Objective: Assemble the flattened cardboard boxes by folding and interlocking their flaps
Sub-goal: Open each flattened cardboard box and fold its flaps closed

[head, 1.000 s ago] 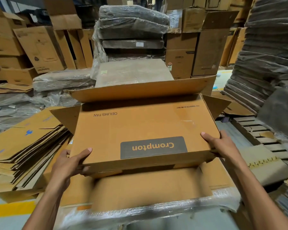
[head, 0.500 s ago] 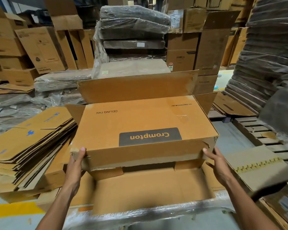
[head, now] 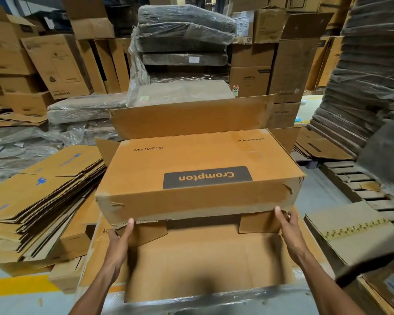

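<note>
Seen from the one camera on my head, the view looks forward and down over my forearms, its wide angle bowing the straight stacks at the edges. My left hand (head: 118,237) and right hand (head: 287,226) show at the bottom edge, close under the lens, and grip the near lower edge of the cardboard box (head: 203,160), which fills the middle of the frame with its printed label upside down to me. A pile of flat cartons (head: 39,201) sits at the left edge, wooden pallets (head: 348,178) at the right, and wrapped stacks (head: 184,39) stand farther back along the top.
</note>
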The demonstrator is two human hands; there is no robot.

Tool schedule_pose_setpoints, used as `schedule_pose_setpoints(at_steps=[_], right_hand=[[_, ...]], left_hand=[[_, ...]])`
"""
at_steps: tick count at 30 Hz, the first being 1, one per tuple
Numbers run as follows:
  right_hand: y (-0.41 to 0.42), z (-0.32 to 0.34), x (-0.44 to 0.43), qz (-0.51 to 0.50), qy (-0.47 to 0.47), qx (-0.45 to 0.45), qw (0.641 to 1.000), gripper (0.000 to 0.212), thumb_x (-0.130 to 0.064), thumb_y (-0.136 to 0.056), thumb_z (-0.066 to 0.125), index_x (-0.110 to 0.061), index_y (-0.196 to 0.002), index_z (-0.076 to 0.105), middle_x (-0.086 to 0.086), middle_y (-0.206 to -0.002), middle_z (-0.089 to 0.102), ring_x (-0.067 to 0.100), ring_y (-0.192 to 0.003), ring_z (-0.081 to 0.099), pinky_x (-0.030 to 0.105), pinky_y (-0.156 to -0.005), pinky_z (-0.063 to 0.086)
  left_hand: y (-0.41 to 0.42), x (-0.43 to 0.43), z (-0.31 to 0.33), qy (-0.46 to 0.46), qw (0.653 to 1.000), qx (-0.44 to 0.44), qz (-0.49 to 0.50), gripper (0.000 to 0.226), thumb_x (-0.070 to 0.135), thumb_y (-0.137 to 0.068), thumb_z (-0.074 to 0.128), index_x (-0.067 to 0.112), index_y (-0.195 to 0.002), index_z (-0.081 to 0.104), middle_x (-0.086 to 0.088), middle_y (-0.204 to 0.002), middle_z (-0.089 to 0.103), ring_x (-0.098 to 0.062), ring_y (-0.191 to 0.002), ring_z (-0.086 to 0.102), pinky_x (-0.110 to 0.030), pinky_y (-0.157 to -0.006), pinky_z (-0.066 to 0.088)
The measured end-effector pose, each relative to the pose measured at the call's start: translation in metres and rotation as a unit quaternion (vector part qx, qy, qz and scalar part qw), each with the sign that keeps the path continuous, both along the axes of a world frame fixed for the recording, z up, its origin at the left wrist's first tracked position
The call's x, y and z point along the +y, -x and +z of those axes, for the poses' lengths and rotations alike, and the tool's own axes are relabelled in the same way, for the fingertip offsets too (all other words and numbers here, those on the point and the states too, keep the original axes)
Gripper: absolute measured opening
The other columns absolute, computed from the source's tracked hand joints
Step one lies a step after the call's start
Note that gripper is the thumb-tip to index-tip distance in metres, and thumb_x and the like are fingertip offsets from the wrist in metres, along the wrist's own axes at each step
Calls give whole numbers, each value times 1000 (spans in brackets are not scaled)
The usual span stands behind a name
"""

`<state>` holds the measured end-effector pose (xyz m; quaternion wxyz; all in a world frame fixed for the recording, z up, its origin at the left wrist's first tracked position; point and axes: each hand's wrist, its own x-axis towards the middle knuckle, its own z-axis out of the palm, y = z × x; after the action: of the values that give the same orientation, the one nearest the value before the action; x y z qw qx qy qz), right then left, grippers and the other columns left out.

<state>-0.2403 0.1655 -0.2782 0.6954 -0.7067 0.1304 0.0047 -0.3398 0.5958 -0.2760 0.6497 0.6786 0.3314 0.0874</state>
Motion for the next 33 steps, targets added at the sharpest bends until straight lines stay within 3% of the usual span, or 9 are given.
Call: schedule_pose_setpoints(at_steps=[3, 6, 9, 11, 13, 18, 22, 27, 33], right_hand=[[-6, 13, 3, -32, 9, -32, 999, 76, -79, -80, 62, -24, -127, 40, -2, -125, 57, 24, -120, 55, 42, -95, 45], [-16, 36, 5, -38, 45, -61, 996, 78, -77, -79, 64, -20, -127, 40, 0, -118, 59, 17, -105, 59, 38, -82, 49], [-25, 66, 5, -34, 103, -81, 991, 58, -48, -93, 69, -20, -134, 38, 3, -126, 56, 27, -116, 57, 44, -96, 48], [-33, 87, 1, -38, 149, -102, 983, 59, -37, -94, 73, -21, -140, 39, 7, -134, 57, 31, -125, 54, 47, -101, 46], [-39, 108, -2, -36, 189, -110, 975, 62, -33, -93, 74, -22, -144, 40, 8, -141, 56, 31, -129, 54, 51, -105, 45], [-41, 148, -5, -5, 274, -58, 960, 68, -27, -92, 74, -20, -151, 42, 13, -148, 53, 33, -131, 52, 51, -109, 42], [-36, 155, -1, 17, 326, -28, 945, 68, -20, -92, 73, -16, -152, 42, 15, -147, 54, 34, -132, 52, 50, -108, 43], [-20, 118, 17, 4, 374, -8, 927, 67, -30, -88, 69, -18, -146, 38, 15, -134, 60, 37, -121, 57, 54, -100, 48], [-4, 80, 18, -62, 432, -93, 895, 73, -35, -87, 68, -20, -149, 32, 14, -132, 58, 36, -120, 55, 56, -100, 45]], left_hand=[[-4, -8, 33, -39, 998, -38, 27, 109, 88, -68, 63, 22, -147, 26, -7, -151, 43, -26, -127, 45, -50, -106, 39], [-15, -11, 64, -112, 991, -35, 66, 88, 69, -88, 57, 12, -147, 26, -14, -143, 50, -36, -119, 51, -45, -93, 41], [-27, -4, 96, -212, 973, -29, 82, 86, 66, -93, 56, 5, -145, 26, -22, -142, 52, -42, -121, 53, -50, -97, 42], [-35, 4, 114, -272, 958, -15, 85, 93, 65, -94, 56, -2, -149, 22, -29, -144, 49, -47, -129, 48, -51, -104, 39], [-41, 12, 129, -314, 946, 1, 81, 99, 64, -93, 58, -5, -152, 19, -32, -148, 45, -49, -134, 44, -54, -110, 37], [-46, 22, 147, -360, 931, 46, 48, 97, 60, -86, 68, -3, -147, 26, -31, -142, 49, -49, -126, 50, -57, -104, 44], [-40, 20, 144, -375, 922, 97, 12, 105, 57, -90, 67, 2, -158, 10, -32, -157, 31, -51, -137, 41, -58, -112, 38], [-27, 10, 103, -397, 907, 138, -25, 118, 59, -91, 65, 8, -159, -16, -34, -162, 13, -52, -144, 26, -59, -115, 29], [-24, -12, 76, -494, 862, 114, -19, 118, 66, -88, 62, 4, -160, -8, -34, -163, -4, -51, -149, 8, -64, -114, 17]])
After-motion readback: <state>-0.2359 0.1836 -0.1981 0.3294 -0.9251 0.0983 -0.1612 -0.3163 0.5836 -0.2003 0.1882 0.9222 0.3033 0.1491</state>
